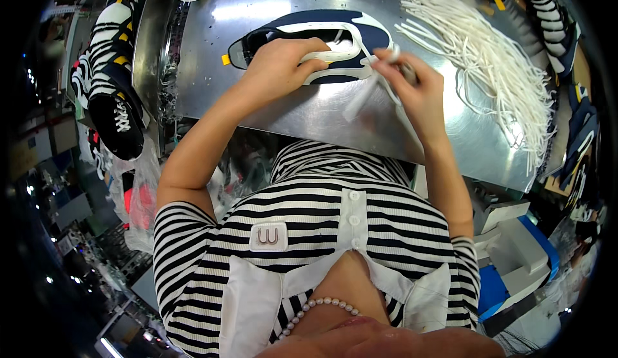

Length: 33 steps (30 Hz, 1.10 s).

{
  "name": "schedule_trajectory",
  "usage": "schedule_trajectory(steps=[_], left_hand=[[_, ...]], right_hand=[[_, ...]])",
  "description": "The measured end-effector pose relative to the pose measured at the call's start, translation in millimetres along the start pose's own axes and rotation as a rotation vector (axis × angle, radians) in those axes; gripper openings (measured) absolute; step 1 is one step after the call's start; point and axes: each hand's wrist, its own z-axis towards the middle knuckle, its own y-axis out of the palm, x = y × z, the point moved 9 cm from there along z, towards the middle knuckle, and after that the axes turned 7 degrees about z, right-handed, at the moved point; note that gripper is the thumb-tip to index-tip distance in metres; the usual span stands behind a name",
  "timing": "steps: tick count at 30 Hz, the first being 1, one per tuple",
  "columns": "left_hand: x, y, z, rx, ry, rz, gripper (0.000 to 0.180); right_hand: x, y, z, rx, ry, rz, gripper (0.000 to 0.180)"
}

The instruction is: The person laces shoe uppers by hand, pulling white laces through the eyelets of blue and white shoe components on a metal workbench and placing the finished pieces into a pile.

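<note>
Closest to the lens: striped shirt (309,229) with white collar flaps and a pearl necklace (322,306), both forearms reaching up and away to a shiny metal table (270,107). Navy-and-white shoe (315,43) lying on its side on that table, toe end pointing left. Left hand (280,62) clamped over the shoe's opening, fingers curled and pressed down, wrist bent, elbow out to the left. Right hand (412,81) just right of the shoe, fingertips pinching a white lace (367,94) that trails down toward the table edge, wrist cocked inward. Big loose pile of white laces (489,62) fanned out further right, more striped shoes (112,55) hanging at left. Possible trouble, just guessing: lace slipping from that pinch, or the shoe sliding on slick metal if the hold-down grip loosens.
</note>
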Motion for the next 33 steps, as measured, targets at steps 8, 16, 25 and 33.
schedule_trajectory(steps=[8, 16, 25, 33], left_hand=[[40, -17, 13, 0.064, 0.069, 0.278, 0.025], [22, 6, 35, 0.061, -0.061, 0.276, 0.024], [16, 6, 35, 0.195, -0.030, 0.240, 0.025], [12, 9, 37, 0.109, -0.035, 0.275, 0.022]], right_hand=[[14, 24, 60, -0.039, -0.051, 0.169, 0.018], [26, 20, 73, 0.007, -0.025, 0.205, 0.025], [44, 14, 6, -0.176, 0.108, -0.060, 0.015], [39, 22, 16, -0.179, 0.004, -0.228, 0.013]])
